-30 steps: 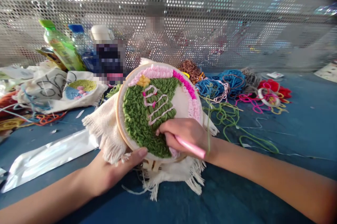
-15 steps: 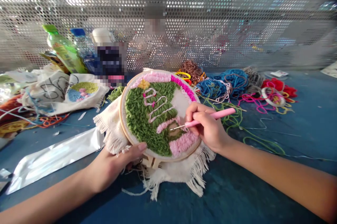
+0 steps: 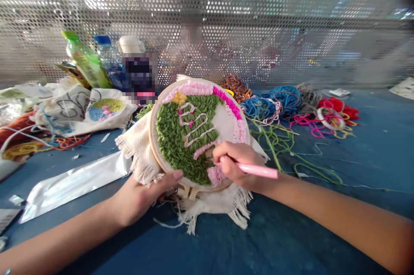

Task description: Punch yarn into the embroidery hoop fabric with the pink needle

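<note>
"As L hand holds the hoop by its lower-left rim, how're its fingers?"

"Thumb pressed on top, rest mostly hidden underneath, can't tell how bent"

"And R hand?"

"Fingers curled tight abt the pink tool over hoop's lower-right part, tip hidden; stitched cloth's inside hoop, green yarn's R of hoop, silver pkt's L of it"
</note>
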Demonstrator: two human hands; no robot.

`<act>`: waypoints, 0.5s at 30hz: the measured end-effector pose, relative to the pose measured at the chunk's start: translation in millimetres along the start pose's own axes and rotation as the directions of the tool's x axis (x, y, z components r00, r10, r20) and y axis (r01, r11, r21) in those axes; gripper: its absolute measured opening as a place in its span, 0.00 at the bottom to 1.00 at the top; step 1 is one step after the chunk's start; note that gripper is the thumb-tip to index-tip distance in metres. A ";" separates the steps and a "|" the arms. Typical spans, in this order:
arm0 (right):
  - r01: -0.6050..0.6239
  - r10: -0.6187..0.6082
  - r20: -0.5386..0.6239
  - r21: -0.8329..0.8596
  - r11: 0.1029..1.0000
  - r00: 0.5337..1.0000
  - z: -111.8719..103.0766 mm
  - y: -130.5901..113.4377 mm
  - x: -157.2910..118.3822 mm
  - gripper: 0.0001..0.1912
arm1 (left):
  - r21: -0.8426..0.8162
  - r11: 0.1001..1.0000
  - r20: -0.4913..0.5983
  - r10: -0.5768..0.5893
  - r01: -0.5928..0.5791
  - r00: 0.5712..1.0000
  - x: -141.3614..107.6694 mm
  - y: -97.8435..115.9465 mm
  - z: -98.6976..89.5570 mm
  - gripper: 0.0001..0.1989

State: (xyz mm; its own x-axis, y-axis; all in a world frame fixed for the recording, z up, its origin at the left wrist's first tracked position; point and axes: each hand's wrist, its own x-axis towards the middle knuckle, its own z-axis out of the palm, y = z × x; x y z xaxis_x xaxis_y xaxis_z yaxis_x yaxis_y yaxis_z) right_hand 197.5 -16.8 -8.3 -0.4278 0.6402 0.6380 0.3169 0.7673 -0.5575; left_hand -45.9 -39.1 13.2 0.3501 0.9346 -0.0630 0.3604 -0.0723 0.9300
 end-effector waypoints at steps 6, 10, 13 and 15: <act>-0.070 0.072 0.098 -0.025 0.997 0.993 4.9 -4.9 5.6 0.08 | -0.024 0.999 0.004 0.047 -0.047 0.999 0.7 -0.7 1.2 0.14; -0.382 0.417 0.014 0.429 0.819 0.909 -3.1 5.5 6.1 0.10 | -0.132 0.989 -0.006 -0.074 0.072 0.997 5.0 -0.6 0.6 0.13; -0.362 0.554 -0.093 0.667 0.651 0.827 -5.4 16.9 7.0 0.09 | -0.230 0.958 -0.014 -0.182 0.174 0.983 10.5 -1.1 -0.5 0.13; -0.355 0.593 -0.107 0.711 0.607 0.798 -4.8 20.8 8.2 0.08 | -0.263 0.942 -0.009 -0.216 0.206 0.976 13.3 -2.0 -1.2 0.13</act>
State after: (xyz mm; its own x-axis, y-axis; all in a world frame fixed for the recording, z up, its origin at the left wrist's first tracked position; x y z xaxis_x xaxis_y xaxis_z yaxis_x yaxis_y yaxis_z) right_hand 204.6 4.5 -12.1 -0.0629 0.9697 0.2359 -0.2579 0.2125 -0.9425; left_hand -43.0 -26.1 11.0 0.2564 0.9311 -0.2596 0.1841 0.2166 0.9588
